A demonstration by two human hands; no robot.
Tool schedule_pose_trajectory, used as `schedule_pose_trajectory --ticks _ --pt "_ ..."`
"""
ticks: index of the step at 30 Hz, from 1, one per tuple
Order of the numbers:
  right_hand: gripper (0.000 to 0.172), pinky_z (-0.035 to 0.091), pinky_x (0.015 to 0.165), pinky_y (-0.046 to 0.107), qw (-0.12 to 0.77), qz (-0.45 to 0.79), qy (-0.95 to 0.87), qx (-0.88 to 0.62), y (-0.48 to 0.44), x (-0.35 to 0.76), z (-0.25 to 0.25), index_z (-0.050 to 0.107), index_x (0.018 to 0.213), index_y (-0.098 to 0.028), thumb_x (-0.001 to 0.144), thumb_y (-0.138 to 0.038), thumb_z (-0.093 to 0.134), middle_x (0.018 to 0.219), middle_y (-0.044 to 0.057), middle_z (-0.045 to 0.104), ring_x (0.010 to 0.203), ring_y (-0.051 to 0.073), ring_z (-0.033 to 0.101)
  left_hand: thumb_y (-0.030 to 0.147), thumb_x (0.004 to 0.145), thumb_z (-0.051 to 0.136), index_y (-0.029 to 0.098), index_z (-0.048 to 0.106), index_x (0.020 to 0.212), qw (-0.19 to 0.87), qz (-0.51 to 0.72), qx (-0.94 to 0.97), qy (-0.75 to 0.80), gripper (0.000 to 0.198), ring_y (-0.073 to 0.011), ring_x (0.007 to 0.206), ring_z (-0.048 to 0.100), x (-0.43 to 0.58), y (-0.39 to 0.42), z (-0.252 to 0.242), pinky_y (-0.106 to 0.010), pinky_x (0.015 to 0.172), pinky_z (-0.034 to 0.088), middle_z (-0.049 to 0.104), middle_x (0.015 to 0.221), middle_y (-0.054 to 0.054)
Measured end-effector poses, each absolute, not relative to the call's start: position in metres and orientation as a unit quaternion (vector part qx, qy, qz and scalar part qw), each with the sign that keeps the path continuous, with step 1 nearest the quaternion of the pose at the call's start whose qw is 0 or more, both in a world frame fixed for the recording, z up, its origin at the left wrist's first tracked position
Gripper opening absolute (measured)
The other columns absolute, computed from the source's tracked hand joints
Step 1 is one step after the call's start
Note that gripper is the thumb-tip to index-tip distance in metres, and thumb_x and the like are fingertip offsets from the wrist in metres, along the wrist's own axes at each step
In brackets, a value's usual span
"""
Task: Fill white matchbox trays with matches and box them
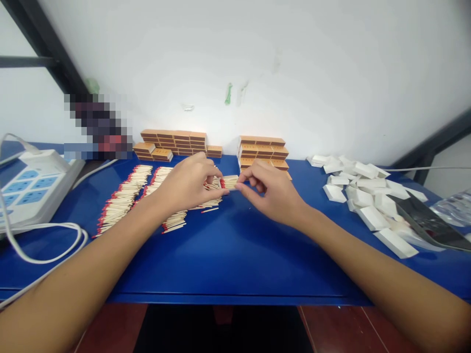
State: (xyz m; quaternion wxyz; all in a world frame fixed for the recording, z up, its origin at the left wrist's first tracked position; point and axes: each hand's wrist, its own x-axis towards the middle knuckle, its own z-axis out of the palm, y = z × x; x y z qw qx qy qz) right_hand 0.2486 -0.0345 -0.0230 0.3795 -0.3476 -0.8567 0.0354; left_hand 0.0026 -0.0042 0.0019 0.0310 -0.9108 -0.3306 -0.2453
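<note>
Forearms (110, 250) over tbl edge (228, 298), blue top (228, 260) btwn, hands (189, 179) (270, 191) pinching prob. tray (220, 183) w/ matches (230, 182)

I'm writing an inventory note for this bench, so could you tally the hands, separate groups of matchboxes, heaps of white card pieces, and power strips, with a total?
Hands: 2 (left hand, right hand)
Matchbox groups: 2 (left group, right group)
Heap of white card pieces: 1
Power strip: 1
Total: 6

left hand (191, 181): bare, five fingers
right hand (270, 189): bare, bent fingers
left arm (110, 260): bare, long
right arm (360, 260): bare, long
legs (180, 328): black clothes
</note>
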Motion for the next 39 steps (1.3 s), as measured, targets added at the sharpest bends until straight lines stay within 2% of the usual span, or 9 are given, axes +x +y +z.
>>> schedule_pose_trajectory --ticks 2,7,10,14,19,24,33,38,39 --pt "0.008 0.042 0.067 0.030 0.367 0.053 -0.873 -0.316 -0.042 0.239 -0.027 0.068 0.098 -0.019 0.104 -0.023 0.064 0.083 0.000 0.056 0.072 0.014 0.053 0.041 0.090 0.083 0.017 0.080 0.093 0.056 -0.254 -0.902 -0.344 0.024 -0.0257 0.088 0.059 0.000 -0.001 0.002 -0.038 0.076 0.044 0.069 0.077 -0.005" --pt "0.009 0.046 0.071 0.031 0.267 0.095 -0.908 -0.309 -0.051 0.220 -0.043 0.071 0.106 -0.018 0.104 -0.023 0.063 0.103 0.006 0.064 0.077 0.015 0.059 0.042 0.091 0.081 0.018 0.079 0.090 0.076 -0.267 -0.886 -0.372 0.024 -0.0259 0.088 0.059 -0.002 0.002 0.003 -0.038 0.076 0.044 0.070 0.078 -0.005" --pt "0.008 0.046 0.072 0.031 0.253 0.118 -0.897 -0.341 -0.048 0.215 -0.047 0.070 0.102 -0.018 0.104 -0.023 0.064 0.102 0.005 0.064 0.079 0.015 0.059 0.044 0.092 0.080 0.019 0.078 0.087 0.080 -0.258 -0.888 -0.372 0.025 -0.0258 0.087 0.059 -0.001 0.001 0.003 -0.039 0.077 0.045 0.070 0.079 -0.005" --pt "0.008 0.044 0.070 0.029 0.245 0.156 -0.886 -0.361 -0.048 0.212 -0.046 0.067 0.098 -0.018 0.104 -0.022 0.063 0.098 0.003 0.062 0.075 0.013 0.055 0.045 0.091 0.080 0.019 0.077 0.085 0.075 -0.254 -0.888 -0.376 0.027 -0.0256 0.088 0.059 0.001 0.000 0.004 -0.039 0.078 0.045 0.071 0.080 -0.006" --pt "0.008 0.042 0.068 0.029 0.269 0.166 -0.882 -0.349 -0.052 0.207 -0.046 0.066 0.106 -0.020 0.104 -0.027 0.065 0.097 0.002 0.062 0.072 0.013 0.053 0.041 0.091 0.079 0.019 0.078 0.088 0.076 -0.249 -0.891 -0.372 0.023 -0.0261 0.088 0.059 0.001 0.000 0.004 -0.040 0.080 0.046 0.072 0.081 -0.006" --pt "0.009 0.038 0.067 0.029 0.304 0.143 -0.864 -0.374 -0.043 0.199 -0.050 0.065 0.091 -0.019 0.099 -0.021 0.070 0.089 0.000 0.061 0.070 0.013 0.052 0.036 0.091 0.078 0.017 0.080 0.095 0.090 -0.240 -0.891 -0.374 0.019 -0.0281 0.091 0.059 0.000 0.002 0.004 -0.041 0.080 0.046 0.072 0.082 -0.008" --pt "0.010 0.037 0.067 0.027 0.262 0.179 -0.871 -0.376 -0.038 0.201 -0.047 0.066 0.088 -0.018 0.098 -0.016 0.065 0.088 0.000 0.060 0.070 0.012 0.050 0.040 0.092 0.079 0.018 0.079 0.094 0.092 -0.237 -0.889 -0.380 0.022 -0.0269 0.091 0.059 -0.004 0.004 0.002 -0.039 0.077 0.045 0.073 0.085 -0.007" --pt "0.003 0.040 0.070 0.028 0.288 0.156 -0.875 -0.356 -0.038 0.207 -0.046 0.064 0.101 -0.020 0.100 -0.020 0.067 0.099 0.002 0.063 0.074 0.013 0.052 0.041 0.094 0.076 0.018 0.079 0.089 0.095 -0.242 -0.887 -0.381 0.024 -0.0268 0.091 0.059 -0.005 0.005 0.003 -0.039 0.074 0.043 0.072 0.082 -0.007" --pt "0.006 0.040 0.070 0.029 0.291 0.148 -0.876 -0.355 -0.037 0.207 -0.047 0.065 0.106 -0.020 0.101 -0.022 0.067 0.101 0.002 0.064 0.075 0.013 0.053 0.041 0.094 0.075 0.019 0.079 0.087 0.099 -0.242 -0.887 -0.381 0.023 -0.0266 0.090 0.059 -0.005 0.005 0.003 -0.039 0.074 0.043 0.071 0.082 -0.007"
